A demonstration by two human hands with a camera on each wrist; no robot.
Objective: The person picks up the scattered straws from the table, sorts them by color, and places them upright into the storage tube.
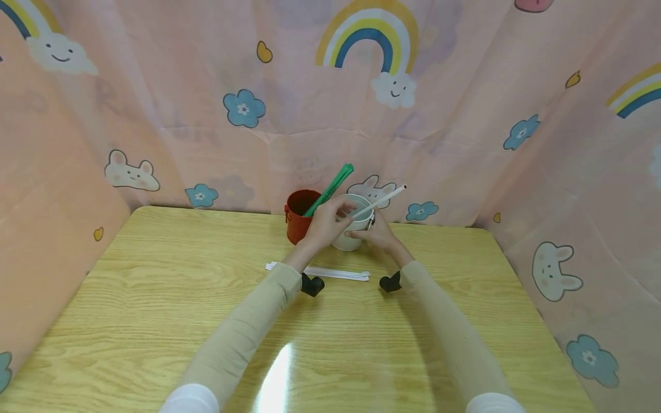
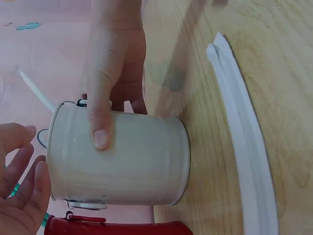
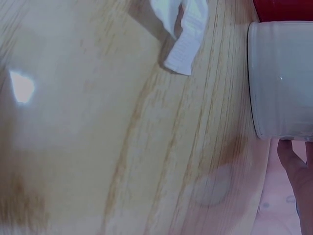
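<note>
My right hand [image 1: 381,232] grips a small white metal bucket [image 2: 132,161] by its side. Its thumb lies along the near wall, and its fingers go round behind. A white straw [image 1: 387,197] leans out over the bucket's rim toward the right. My left hand [image 1: 325,222] is at the rim on the left with its fingers loosely bent, and nothing shows between them in the left wrist view. Beside it stands a red bucket [image 1: 296,227] with green straws [image 1: 333,186] leaning out of it.
Long white paper-wrapped straws [image 1: 338,273] lie on the wooden table [image 1: 170,287] in front of the buckets. A pink printed curtain [image 1: 299,155] hangs close behind the table's back edge.
</note>
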